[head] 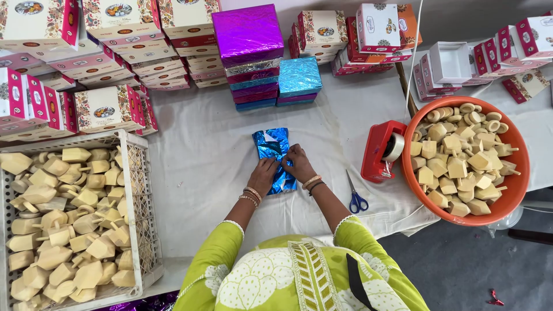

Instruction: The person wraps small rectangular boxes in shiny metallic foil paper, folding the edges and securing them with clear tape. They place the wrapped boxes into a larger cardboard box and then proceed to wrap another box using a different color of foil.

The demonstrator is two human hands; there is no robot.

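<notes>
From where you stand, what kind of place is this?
Most likely a small gift-packing workshop. Both hands, left hand and right hand, press a blue foil-wrapped box on a cloth-covered table, beside stacked printed cartons and a crate of wooden tops.
</notes>
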